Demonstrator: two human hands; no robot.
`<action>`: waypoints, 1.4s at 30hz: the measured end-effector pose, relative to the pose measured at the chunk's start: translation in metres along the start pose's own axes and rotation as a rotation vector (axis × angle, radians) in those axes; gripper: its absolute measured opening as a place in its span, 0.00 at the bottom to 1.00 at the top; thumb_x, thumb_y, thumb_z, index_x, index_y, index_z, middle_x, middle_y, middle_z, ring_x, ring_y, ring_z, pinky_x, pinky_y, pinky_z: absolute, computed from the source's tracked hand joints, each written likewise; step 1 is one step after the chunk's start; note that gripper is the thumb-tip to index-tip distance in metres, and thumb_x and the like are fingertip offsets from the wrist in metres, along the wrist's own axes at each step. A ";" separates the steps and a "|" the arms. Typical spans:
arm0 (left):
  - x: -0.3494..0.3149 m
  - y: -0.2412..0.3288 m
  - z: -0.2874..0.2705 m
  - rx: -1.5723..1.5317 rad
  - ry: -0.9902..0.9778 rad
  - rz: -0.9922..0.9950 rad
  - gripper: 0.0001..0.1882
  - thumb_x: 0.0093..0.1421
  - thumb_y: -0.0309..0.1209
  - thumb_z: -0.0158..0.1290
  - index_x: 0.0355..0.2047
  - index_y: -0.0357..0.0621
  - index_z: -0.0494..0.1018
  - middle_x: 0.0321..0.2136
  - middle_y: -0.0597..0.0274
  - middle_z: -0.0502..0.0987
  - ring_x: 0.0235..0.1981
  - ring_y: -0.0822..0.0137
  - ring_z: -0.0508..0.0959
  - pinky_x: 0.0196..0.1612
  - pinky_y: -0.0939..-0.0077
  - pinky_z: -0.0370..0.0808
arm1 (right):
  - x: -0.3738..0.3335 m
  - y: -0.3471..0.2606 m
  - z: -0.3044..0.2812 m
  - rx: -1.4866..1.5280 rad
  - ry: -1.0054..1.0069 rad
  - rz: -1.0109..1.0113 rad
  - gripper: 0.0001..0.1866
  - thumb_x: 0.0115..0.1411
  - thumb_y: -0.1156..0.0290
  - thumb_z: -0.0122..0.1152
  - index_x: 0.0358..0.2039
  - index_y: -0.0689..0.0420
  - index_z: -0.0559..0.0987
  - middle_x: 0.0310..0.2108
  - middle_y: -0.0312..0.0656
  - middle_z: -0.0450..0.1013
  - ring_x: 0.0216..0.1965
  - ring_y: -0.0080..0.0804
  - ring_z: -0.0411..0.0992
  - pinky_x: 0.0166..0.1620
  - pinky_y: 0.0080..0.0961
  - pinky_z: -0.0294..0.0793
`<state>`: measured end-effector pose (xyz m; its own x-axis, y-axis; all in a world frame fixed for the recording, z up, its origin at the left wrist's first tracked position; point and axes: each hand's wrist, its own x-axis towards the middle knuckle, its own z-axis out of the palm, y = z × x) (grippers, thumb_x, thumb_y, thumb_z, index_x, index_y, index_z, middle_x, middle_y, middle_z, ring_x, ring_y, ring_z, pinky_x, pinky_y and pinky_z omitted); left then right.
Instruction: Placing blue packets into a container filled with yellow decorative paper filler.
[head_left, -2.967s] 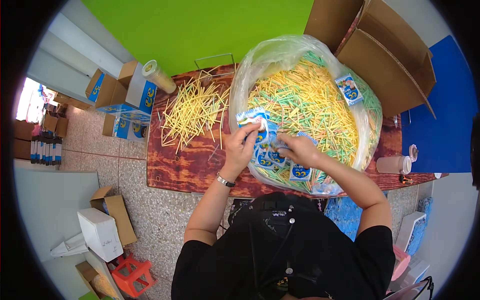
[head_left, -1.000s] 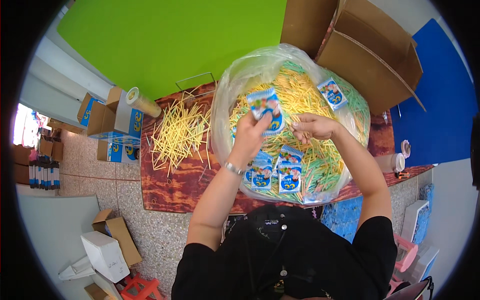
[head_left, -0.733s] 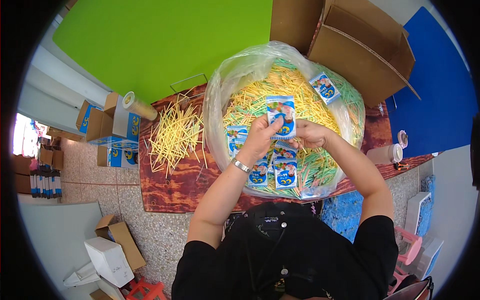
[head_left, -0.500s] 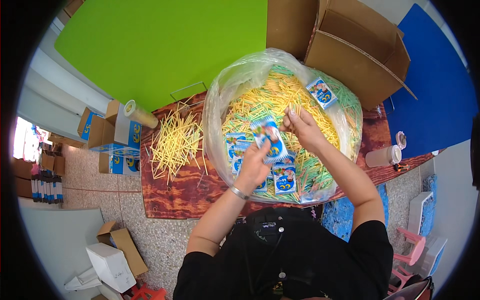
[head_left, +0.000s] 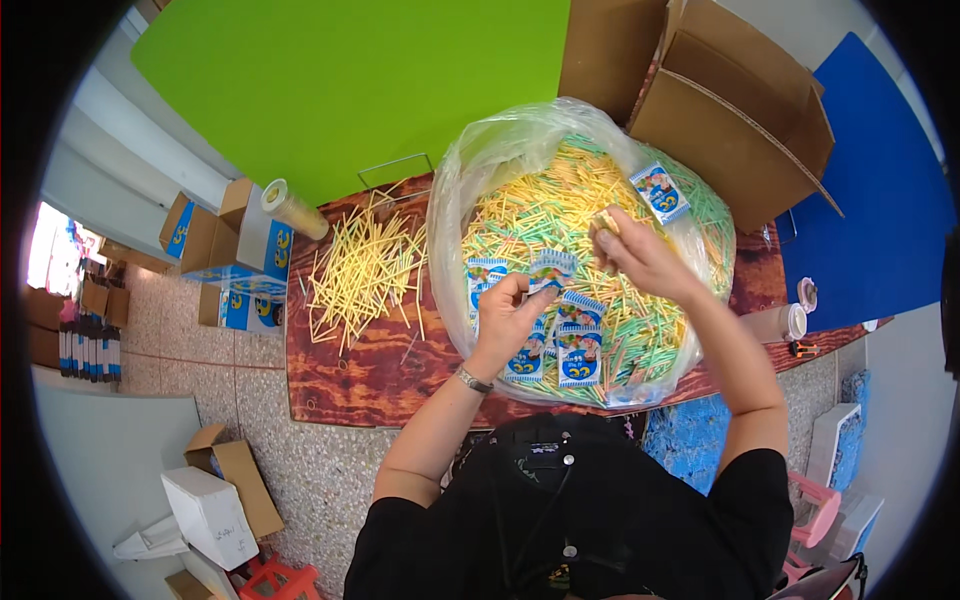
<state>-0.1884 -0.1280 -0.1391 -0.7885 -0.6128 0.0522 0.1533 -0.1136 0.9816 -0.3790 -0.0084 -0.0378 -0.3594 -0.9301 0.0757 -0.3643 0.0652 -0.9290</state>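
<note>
A large clear plastic bag (head_left: 447, 215) lies open on the table, heaped with short yellow, green and pinkish sticks (head_left: 545, 205). Over the heap, my left hand (head_left: 508, 325) pinches a small blue-and-white packet (head_left: 551, 268) between thumb and fingers. Just to its right, my right hand (head_left: 645, 262) is closed on a small bunch of short sticks (head_left: 604, 222), partly hidden by the fingers. Several similar packets (head_left: 579, 357) rest on the near part of the heap. Another packet (head_left: 660, 193) lies by the bag's right rim.
Long yellow sticks (head_left: 365, 265) are piled on the red-brown table (head_left: 345, 390) left of the bag. Behind them leans a clear cylinder (head_left: 295, 212). An open cardboard box (head_left: 735, 130) stands at the back right, and a pale bottle (head_left: 780, 322) at the right edge.
The packet in my left hand has tilted and moved slightly up. My right hand has stayed over the heap, its fingers turned more toward the packet. The whole view has shifted a little.
</note>
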 end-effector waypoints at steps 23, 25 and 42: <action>0.002 0.020 -0.014 0.738 0.199 0.819 0.13 0.43 0.18 0.64 0.30 0.38 0.73 0.25 0.57 0.77 0.25 0.57 0.76 0.30 0.68 0.72 | 0.049 -0.099 0.010 -1.098 -0.835 -0.053 0.15 0.60 0.62 0.60 0.33 0.63 0.73 0.22 0.53 0.74 0.30 0.54 0.75 0.34 0.46 0.72; 0.002 0.022 -0.012 0.720 0.195 0.811 0.12 0.45 0.18 0.63 0.30 0.38 0.73 0.25 0.57 0.77 0.25 0.57 0.77 0.29 0.69 0.72 | 0.048 -0.106 0.016 -1.131 -0.843 -0.064 0.16 0.58 0.62 0.62 0.33 0.63 0.74 0.22 0.53 0.74 0.30 0.54 0.75 0.35 0.45 0.73; -0.033 0.009 -0.049 0.356 -0.090 0.309 0.05 0.58 0.24 0.57 0.34 0.35 0.77 0.30 0.58 0.78 0.31 0.66 0.77 0.35 0.76 0.72 | -0.019 -0.008 0.067 -0.596 -0.097 -0.475 0.22 0.52 0.74 0.65 0.49 0.52 0.76 0.25 0.43 0.75 0.26 0.41 0.76 0.29 0.34 0.76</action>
<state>-0.1312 -0.1472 -0.1413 -0.7893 -0.5035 0.3513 0.1873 0.3474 0.9188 -0.3120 -0.0159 -0.0564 0.0180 -0.9327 0.3602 -0.8724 -0.1907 -0.4501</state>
